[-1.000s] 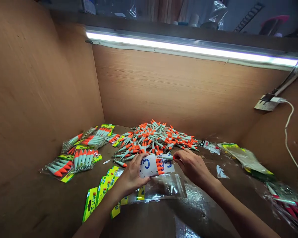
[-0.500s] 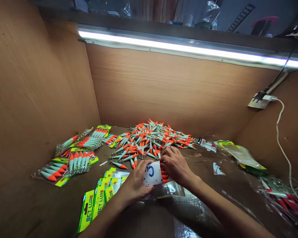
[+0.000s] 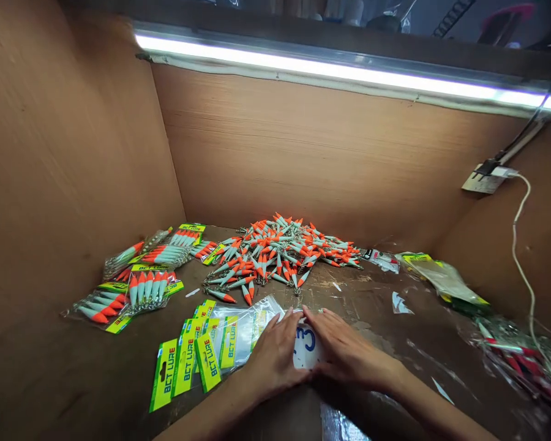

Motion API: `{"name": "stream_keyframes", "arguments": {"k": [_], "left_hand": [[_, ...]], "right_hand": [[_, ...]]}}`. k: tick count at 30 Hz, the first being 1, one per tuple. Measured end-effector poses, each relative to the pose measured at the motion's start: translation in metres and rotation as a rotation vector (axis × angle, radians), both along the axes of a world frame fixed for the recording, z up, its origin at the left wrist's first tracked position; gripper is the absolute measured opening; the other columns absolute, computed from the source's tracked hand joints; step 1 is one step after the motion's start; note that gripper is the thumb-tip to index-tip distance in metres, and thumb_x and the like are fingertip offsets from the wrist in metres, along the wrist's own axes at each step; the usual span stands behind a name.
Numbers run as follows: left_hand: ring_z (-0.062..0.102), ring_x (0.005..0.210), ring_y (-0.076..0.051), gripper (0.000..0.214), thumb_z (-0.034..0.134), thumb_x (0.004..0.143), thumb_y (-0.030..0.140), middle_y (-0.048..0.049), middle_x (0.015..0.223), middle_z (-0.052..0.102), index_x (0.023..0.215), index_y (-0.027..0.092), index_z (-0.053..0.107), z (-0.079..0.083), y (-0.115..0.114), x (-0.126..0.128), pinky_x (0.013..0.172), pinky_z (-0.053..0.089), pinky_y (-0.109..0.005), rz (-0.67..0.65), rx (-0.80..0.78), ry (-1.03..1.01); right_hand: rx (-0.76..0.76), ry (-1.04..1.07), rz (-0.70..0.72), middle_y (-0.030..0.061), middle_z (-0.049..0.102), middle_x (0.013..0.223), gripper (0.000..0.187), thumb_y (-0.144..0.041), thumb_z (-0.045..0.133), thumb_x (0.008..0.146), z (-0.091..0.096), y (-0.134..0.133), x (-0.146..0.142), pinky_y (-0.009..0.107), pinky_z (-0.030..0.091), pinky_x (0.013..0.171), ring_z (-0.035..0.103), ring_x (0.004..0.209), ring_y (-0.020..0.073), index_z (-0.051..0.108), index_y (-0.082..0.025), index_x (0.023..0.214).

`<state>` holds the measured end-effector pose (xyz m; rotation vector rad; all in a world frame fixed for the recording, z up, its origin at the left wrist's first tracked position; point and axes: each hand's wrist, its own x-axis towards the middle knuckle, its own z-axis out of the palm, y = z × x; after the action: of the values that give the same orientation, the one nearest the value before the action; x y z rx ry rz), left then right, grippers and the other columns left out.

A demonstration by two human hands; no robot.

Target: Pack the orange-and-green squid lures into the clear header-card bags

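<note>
My left hand (image 3: 275, 355) and my right hand (image 3: 344, 349) lie side by side over a white card with a blue mark (image 3: 306, 343) on the brown table. Their fingers are stretched forward and press on the card; what lies under the palms is hidden. Just left of my left hand is a fan of clear bags with green-yellow "BCT LURE" headers (image 3: 202, 358). Beyond the hands sits a heap of loose orange-and-pale-green lures (image 3: 275, 254).
Filled lure packs (image 3: 135, 288) lie at the left by the wooden side wall. Crumpled plastic bags (image 3: 441, 278) and more lures (image 3: 514, 355) sit at the right. A lit tube lamp (image 3: 330, 67) runs along the back wall; a white cable (image 3: 521, 245) hangs at the right.
Both hands have drawn the white card back toward me, away from the lure heap, and now lie flat on it. The orange lure tips seen on the card earlier are hidden now.
</note>
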<state>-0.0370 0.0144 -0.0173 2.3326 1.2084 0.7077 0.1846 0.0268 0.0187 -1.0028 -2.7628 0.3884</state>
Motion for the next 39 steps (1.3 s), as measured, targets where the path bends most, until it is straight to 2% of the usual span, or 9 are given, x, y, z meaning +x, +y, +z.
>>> {"name": "stream_keyframes", "arguments": {"k": [4,8,10,14,16,21,27,32,39], "left_hand": [[0.041,0.138,-0.039,0.111,0.085,0.058,0.054,-0.0169,0.152,0.042,0.15,0.024,0.03,0.017,0.004,-0.016,0.11,0.036,-0.054,-0.045,0.003,0.093],[0.068,0.097,-0.03,0.028,0.069,0.08,0.042,-0.0066,0.101,0.073,0.102,0.026,0.063,0.049,0.022,-0.07,0.079,0.048,-0.037,0.399,-0.002,0.313],[0.068,0.092,-0.033,0.029,0.07,0.076,0.047,-0.0073,0.094,0.073,0.093,0.025,0.063,0.056,0.03,-0.095,0.072,0.046,-0.037,0.532,-0.069,0.452],[0.067,0.087,-0.034,0.044,0.078,0.061,0.054,-0.0067,0.091,0.073,0.093,0.026,0.065,0.048,0.035,-0.114,0.065,0.041,-0.033,0.538,-0.204,0.498],[0.067,0.083,-0.031,0.041,0.08,0.058,0.049,-0.0041,0.089,0.072,0.09,0.027,0.065,0.043,0.036,-0.113,0.063,0.038,-0.03,0.522,-0.234,0.455],[0.063,0.076,-0.021,0.018,0.07,0.07,0.038,0.0004,0.079,0.07,0.082,0.025,0.068,0.047,0.046,-0.108,0.059,0.033,-0.025,0.445,-0.244,0.3],[0.058,0.068,-0.018,0.043,0.05,0.087,0.053,-0.0002,0.067,0.064,0.068,0.017,0.066,0.06,0.055,-0.094,0.059,0.035,-0.024,0.23,-0.318,0.036],[0.064,0.077,-0.021,0.047,0.052,0.088,0.057,-0.0033,0.077,0.07,0.086,0.015,0.072,0.063,0.058,-0.073,0.065,0.044,-0.026,0.092,-0.495,-0.103],[0.067,0.092,-0.02,0.023,0.051,0.098,0.035,-0.0016,0.101,0.074,0.101,0.025,0.072,0.067,0.038,-0.036,0.081,0.047,-0.03,0.103,0.14,0.064]], "right_hand": [[-0.077,-0.006,-0.026,0.0162,0.044,0.15,0.088,-0.035,0.069,0.082,0.01,-0.013,0.021,0.054,0.022,0.12,0.041,0.138,0.0321,0.024,-0.019,0.156],[-0.172,-0.014,-0.005,0.0075,0.049,0.147,0.074,-0.012,0.064,0.075,0.038,-0.027,0.036,0.055,0.022,0.12,0.042,0.138,0.0293,0.047,-0.03,0.144],[-0.196,-0.004,-0.045,0.0026,0.038,0.156,0.061,-0.009,0.061,0.076,0.042,-0.032,0.045,0.057,0.027,0.117,0.03,0.145,0.0311,0.059,-0.035,0.131],[-0.166,0.089,-0.206,-0.0026,0.023,0.163,0.025,-0.019,0.056,0.089,0.025,-0.045,0.06,0.056,0.031,0.114,0.019,0.149,0.0315,0.073,-0.03,0.103],[-0.145,0.118,-0.328,0.0004,0.017,0.165,0.024,-0.03,0.057,0.092,0.009,-0.053,0.065,0.056,0.031,0.115,0.018,0.15,0.0316,0.069,-0.029,0.112],[-0.091,0.059,-0.621,0.0103,0.011,0.165,0.079,-0.052,0.061,0.086,-0.033,-0.072,0.074,0.056,0.027,0.118,0.017,0.15,0.0351,0.029,-0.028,0.154],[0.038,0.008,-0.691,0.0089,0.006,0.166,0.079,-0.029,0.057,0.085,-0.05,-0.074,0.088,0.054,0.029,0.117,0.014,0.15,0.034,0.023,-0.03,0.156],[0.051,0.045,-0.84,0.0151,0.012,0.164,0.077,-0.048,0.057,0.087,-0.059,-0.063,0.104,0.053,0.038,0.112,0.029,0.145,0.0371,0.028,-0.025,0.155],[-0.001,0.221,-0.938,0.0136,0.051,0.146,0.076,-0.042,0.058,0.084,-0.031,-0.06,0.132,0.05,0.045,0.106,0.054,0.129,0.0338,0.031,-0.023,0.152]]}}
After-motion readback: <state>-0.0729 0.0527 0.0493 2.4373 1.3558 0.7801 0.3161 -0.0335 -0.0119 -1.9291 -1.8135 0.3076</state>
